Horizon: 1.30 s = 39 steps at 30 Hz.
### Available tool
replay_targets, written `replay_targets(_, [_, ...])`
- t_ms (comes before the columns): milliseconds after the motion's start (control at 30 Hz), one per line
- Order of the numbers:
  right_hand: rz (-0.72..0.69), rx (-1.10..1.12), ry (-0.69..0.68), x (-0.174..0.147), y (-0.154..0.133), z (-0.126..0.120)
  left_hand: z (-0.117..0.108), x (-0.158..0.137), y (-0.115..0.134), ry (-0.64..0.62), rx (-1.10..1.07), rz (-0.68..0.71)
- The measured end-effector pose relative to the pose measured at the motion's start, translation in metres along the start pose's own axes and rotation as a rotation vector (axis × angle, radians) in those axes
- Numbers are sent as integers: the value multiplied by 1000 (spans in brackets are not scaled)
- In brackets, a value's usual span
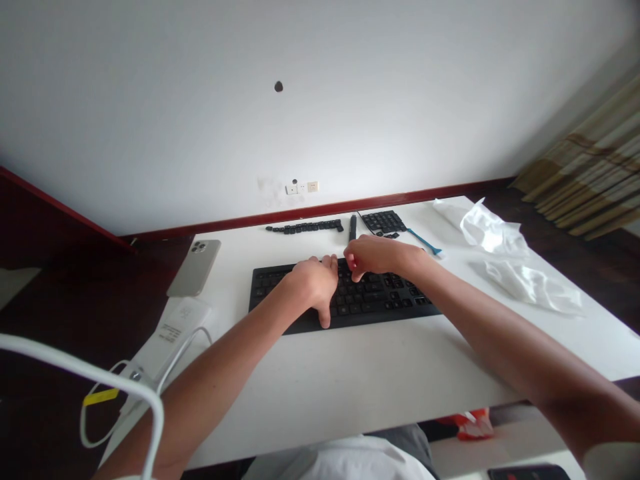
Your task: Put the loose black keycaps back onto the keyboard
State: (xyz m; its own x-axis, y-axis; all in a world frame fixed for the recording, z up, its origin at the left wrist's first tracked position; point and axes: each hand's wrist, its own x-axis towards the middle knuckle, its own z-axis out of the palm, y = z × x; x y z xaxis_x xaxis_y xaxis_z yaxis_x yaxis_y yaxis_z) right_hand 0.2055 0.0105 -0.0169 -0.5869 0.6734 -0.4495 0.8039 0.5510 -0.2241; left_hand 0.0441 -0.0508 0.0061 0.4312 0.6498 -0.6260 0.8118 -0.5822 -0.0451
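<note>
Resting on the keyboard (353, 300), the left hand (315, 283) has unclenched fingers (right hand (371, 254) curled, grasp impossible to tell).

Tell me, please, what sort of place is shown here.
Probably a room in a home, or perhaps a small office: a black rectangular keyboard lies on a white rectangular table, and a beige patterned fabric curtain hangs on the right side of the view.

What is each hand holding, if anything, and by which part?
The left hand lies on the keyboard, with no grip showing. The right hand is curled over it; whether it holds something, and by which part, cannot be told.
</note>
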Motion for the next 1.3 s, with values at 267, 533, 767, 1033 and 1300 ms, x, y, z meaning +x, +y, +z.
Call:
replay_targets(267, [-94,58,78,-10,9,-19,-2,-2,1,-16,20,-11])
replay_targets(533, [45,-120,642,25,48,2,4,4,-1,13,-34,-6])
replay_targets(767, [-54,-108,635,40,58,16,3,3,0,19,-46,-9])
replay_targets(1033, [-170,-106,617,39,53,14,4,4,-1,33,-14,-5])
replay_targets(1300, [-243,-70,585,34,42,15,6,5,-2,41,-32,-7])
